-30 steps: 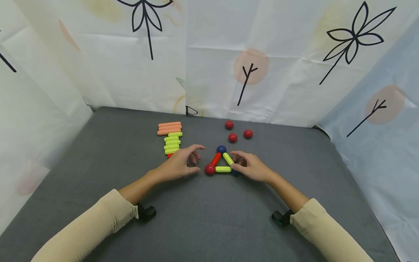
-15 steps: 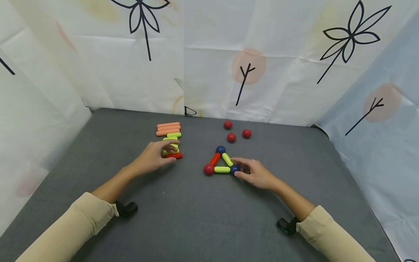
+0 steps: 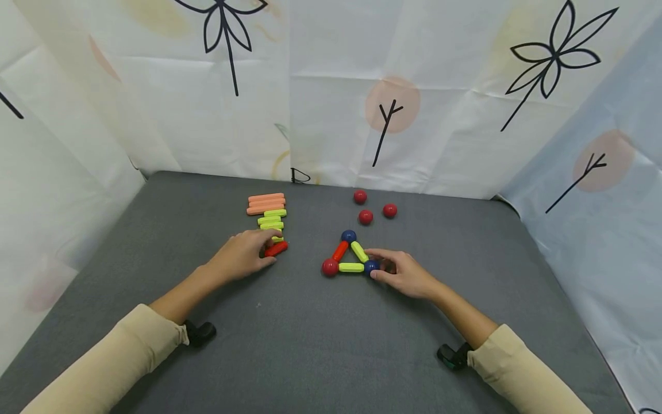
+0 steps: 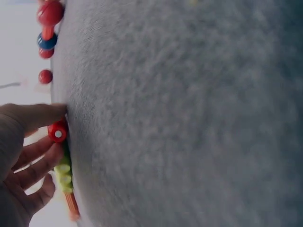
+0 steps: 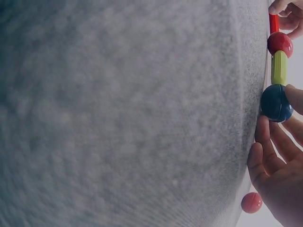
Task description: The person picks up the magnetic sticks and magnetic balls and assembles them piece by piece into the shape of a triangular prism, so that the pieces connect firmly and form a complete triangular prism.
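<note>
My left hand pinches a short red magnetic rod between thumb and fingers at the near end of a row of rods. End-on in the left wrist view, the red rod sits between the thumb and fingers. My right hand holds the blue ball at the right corner of a flat triangle. In the right wrist view the thumb touches this blue ball from above. The triangle's other corners are a red ball and another blue ball, joined by one red rod and two yellow-green rods.
Several yellow-green rods and several orange rods lie side by side beyond my left hand. Three loose red balls rest at the back of the grey table. A patterned white sheet hangs behind it.
My left hand has moved left from beside the triangle to the rod row and taken hold of the red rod, which has turned slightly. My right hand has shifted onto the right blue ball.
</note>
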The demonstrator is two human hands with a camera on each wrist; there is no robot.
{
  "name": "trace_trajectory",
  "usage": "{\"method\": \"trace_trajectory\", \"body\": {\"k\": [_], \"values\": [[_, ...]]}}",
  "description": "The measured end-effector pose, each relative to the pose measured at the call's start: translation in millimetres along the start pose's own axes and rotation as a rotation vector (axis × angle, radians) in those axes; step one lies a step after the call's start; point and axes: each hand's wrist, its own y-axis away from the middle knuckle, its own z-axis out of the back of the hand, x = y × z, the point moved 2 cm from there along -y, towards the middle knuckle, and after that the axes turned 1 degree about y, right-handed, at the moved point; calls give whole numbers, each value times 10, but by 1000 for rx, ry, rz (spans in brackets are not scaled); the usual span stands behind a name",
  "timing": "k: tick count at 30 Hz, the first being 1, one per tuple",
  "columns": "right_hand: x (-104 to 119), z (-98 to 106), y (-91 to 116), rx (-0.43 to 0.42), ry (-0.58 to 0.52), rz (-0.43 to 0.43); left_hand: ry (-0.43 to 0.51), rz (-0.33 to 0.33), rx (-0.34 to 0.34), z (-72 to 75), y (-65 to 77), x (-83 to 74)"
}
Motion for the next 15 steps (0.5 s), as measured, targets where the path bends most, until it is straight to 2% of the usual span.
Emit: {"method": "trace_trajectory", "body": {"k": [2,5,7,12,15], "values": [[0,3,2,-1,1,-1,-59,-17,11,-29,-33,-50],[3,4,2,-2,3,-1,-42,-19,21,-75,-99,-108],[5,1,1,0,3,-1,46,-1,20,-102,-155,-146],[4,1,3,0,3,6,345,33,-17,-152,-359,-288],[1,2,4,-2,7,10,457,32,-42,-187,-516,-380]]}}
